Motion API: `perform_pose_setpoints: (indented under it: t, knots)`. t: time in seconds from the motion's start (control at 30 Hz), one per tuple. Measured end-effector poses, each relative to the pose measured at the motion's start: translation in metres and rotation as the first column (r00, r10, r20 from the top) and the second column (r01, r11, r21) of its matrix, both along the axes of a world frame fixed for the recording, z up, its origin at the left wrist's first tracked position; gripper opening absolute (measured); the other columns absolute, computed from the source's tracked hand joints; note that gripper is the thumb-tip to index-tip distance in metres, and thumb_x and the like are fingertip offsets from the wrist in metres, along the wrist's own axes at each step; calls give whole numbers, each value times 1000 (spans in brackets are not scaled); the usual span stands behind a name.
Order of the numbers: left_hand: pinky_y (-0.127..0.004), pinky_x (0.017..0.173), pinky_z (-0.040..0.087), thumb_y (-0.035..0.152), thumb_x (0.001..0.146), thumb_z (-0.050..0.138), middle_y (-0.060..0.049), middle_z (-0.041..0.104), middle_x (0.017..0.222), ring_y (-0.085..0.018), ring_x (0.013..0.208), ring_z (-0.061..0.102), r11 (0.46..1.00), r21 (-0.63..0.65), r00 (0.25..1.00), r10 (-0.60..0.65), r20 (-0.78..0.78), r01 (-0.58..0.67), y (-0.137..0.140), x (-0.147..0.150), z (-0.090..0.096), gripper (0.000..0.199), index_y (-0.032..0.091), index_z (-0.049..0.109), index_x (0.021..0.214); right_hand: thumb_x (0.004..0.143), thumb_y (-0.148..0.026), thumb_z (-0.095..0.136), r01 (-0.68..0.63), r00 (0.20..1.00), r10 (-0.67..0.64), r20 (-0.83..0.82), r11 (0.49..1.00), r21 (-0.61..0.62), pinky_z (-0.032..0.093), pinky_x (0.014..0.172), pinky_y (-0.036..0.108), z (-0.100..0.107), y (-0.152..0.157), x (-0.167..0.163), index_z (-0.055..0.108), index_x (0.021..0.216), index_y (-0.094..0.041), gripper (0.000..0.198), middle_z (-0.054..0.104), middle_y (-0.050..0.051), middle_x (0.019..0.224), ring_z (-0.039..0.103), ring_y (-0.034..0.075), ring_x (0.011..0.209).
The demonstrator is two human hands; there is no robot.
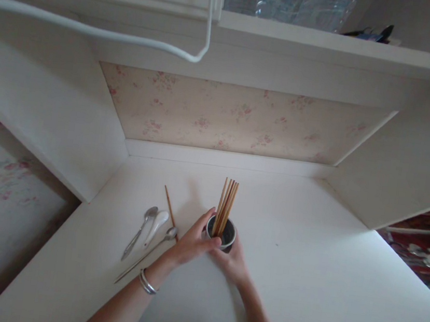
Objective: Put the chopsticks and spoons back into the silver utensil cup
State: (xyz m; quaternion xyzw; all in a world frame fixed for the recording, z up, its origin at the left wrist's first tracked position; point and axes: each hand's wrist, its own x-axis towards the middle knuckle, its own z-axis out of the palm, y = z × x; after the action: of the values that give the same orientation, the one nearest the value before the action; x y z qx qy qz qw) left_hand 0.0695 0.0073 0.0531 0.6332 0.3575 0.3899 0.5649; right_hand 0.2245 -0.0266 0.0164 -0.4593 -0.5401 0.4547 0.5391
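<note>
A round cup (231, 240) with a pale rim and dark inside is held between both my hands over the white desk. Several wooden chopsticks (227, 204) stand in it, leaning slightly right. My left hand (196, 239) wraps the cup's left side, its thumb lying across the near rim by the chopsticks. From the right and below, my right hand (234, 262) grips the cup, most of its fingers hidden behind it. Left of my hands lie a metal spoon (137, 235), a white ceramic spoon (156, 227), a long-handled metal spoon (149, 253) and a single chopstick (170, 205).
The white desktop (297, 255) is bounded by a left side panel (62, 95), a right side panel (407, 153) and a floral back wall (224, 115). Overhead, a shelf (331, 42) carries plastic bottles (297, 4). A white cable (135, 40) hangs at upper left.
</note>
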Motion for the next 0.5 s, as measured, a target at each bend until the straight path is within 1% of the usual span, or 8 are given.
perform_pose_setpoints:
  t: [0.07, 0.1, 0.2, 0.3, 0.37, 0.4, 0.43, 0.5]
  knots:
    - [-45, 113, 30, 43, 65, 81, -16, 36, 149, -30, 136, 36, 999, -33, 995, -28, 98, 31, -7, 1, -9, 103, 19, 23, 148, 68, -47, 78, -63, 998, 63, -10, 998, 18, 41, 104, 51, 0, 1, 3, 46, 134, -25, 76, 57, 10, 132, 53, 33, 121]
    - [-45, 112, 31, 40, 62, 83, -16, 40, 146, -30, 134, 39, 999, -36, 991, -20, 131, 25, -10, 3, -12, 105, 19, 25, 146, 67, -46, 79, -98, 995, 98, -7, 995, 27, 40, 105, 50, -1, 1, 5, 44, 136, -25, 80, 55, 11, 134, 52, 33, 122]
    - [-45, 109, 35, 35, 62, 84, -15, 54, 132, -28, 124, 50, 999, -24, 985, 31, 171, -27, -13, 10, -16, 88, 17, 40, 136, 67, -32, 81, -152, 987, 151, 58, 988, 16, 33, 109, 52, 3, -3, 10, 24, 147, -29, 98, 45, 11, 144, 45, 31, 130]
    - [-43, 103, 41, 32, 64, 82, -13, 58, 126, -27, 117, 55, 999, -22, 979, 47, 199, -43, -12, 12, -15, 75, 18, 46, 129, 68, -20, 75, -53, 986, 46, 160, 998, 44, 18, 115, 55, 25, -17, 11, 3, 150, -35, 110, 23, 5, 156, 23, 29, 142]
    - [-42, 99, 44, 33, 63, 83, -13, 60, 123, -28, 112, 57, 999, -23, 975, 38, 217, -34, -12, 10, -15, 77, 17, 46, 129, 70, -16, 70, 33, 977, -61, 205, 990, 135, 8, 117, 57, 52, -27, 8, -1, 150, -37, 110, 15, 0, 158, 10, 28, 145]
    - [-41, 97, 46, 34, 62, 84, -13, 60, 122, -29, 111, 58, 999, -17, 977, 35, 212, -32, -12, 9, -14, 79, 17, 46, 129, 70, -16, 69, 67, 969, -110, 223, 979, 191, 8, 117, 58, 67, -31, 4, 2, 151, -37, 107, 17, -1, 157, 9, 29, 145]
    - [-40, 95, 47, 34, 62, 83, -13, 61, 121, -29, 109, 59, 999, 0, 981, 34, 189, -34, -13, 8, -13, 78, 17, 46, 129, 72, -16, 68, 90, 958, -152, 242, 964, 248, 11, 116, 58, 83, -34, -2, 10, 150, -35, 100, 23, 0, 155, 13, 31, 144]
    - [-35, 91, 51, 37, 67, 78, -11, 63, 117, -28, 105, 61, 994, 78, 995, 75, 66, -80, -13, 9, -11, 67, 19, 50, 126, 77, -17, 65, 65, 936, -176, 306, 937, 342, 29, 111, 54, 111, -32, -20, 39, 140, -32, 70, 45, 5, 142, 36, 33, 135]
